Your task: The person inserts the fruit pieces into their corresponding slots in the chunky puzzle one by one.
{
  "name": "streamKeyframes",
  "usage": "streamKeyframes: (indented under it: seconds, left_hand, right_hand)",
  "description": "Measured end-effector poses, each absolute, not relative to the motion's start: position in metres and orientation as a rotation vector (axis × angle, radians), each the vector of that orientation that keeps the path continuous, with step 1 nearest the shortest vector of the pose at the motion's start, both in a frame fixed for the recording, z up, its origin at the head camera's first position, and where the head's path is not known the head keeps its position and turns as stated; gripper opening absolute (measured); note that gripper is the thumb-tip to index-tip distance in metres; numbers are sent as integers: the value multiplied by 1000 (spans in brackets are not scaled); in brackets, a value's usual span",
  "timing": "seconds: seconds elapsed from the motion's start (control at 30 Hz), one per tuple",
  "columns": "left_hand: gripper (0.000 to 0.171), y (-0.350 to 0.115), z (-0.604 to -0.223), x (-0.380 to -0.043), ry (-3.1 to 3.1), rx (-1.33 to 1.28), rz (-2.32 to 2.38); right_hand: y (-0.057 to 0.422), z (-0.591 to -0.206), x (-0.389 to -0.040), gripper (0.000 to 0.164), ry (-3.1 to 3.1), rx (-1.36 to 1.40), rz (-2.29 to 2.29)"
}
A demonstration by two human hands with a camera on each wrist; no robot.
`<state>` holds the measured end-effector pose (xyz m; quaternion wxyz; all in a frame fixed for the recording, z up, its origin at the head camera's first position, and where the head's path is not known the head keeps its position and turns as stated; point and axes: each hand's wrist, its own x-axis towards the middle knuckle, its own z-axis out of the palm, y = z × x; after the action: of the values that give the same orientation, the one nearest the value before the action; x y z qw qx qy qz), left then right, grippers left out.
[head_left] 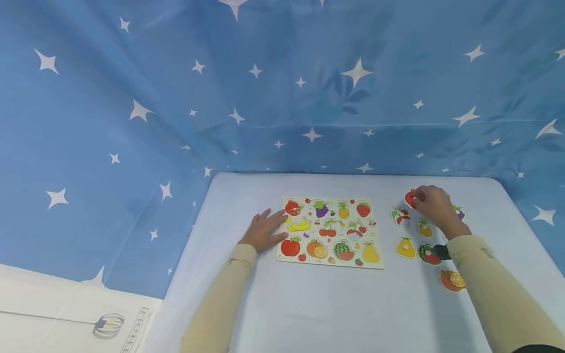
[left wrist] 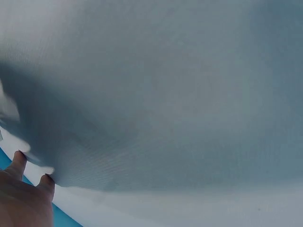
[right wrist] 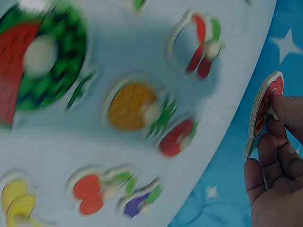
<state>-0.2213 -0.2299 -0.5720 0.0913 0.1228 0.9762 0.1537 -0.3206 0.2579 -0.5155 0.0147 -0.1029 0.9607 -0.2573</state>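
Note:
My right hand (head_left: 434, 206) pinches a red pomegranate puzzle piece (head_left: 409, 198) between thumb and fingers, above the far right of the table. In the right wrist view the pomegranate piece (right wrist: 260, 111) is tilted nearly edge-on, raised off the table. Flat on the table, my left hand (head_left: 264, 230) lies with fingers spread, fingertips at the left edge of a white fruit puzzle board (head_left: 377, 262). Only part of the left hand (left wrist: 28, 194) shows in the left wrist view.
Loose knobbed pieces lie right of the board: red-and-white fruit (head_left: 402, 216), pineapple (head_left: 425, 228), pear (head_left: 406, 248), watermelon (head_left: 428, 254), orange (head_left: 450, 280). The right wrist view adds strawberry (right wrist: 177, 139), cherries (right wrist: 87, 194), grapes (right wrist: 137, 203), bananas (right wrist: 16, 196). A blue starred curtain (head_left: 273, 98) borders the table.

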Motion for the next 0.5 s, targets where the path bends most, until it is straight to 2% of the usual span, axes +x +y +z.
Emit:
streamKeyframes:
  seconds: [0.33,0.5]
  left_hand:
    - [67,-232,-573,-227,2874,375,415]
    - [67,-235,-577,-227,2872,371,413]
  right_hand:
    - [170,-521,-326,18,2988,-657,-806]
    - [123,-526,-328,17,2926,-692,-838]
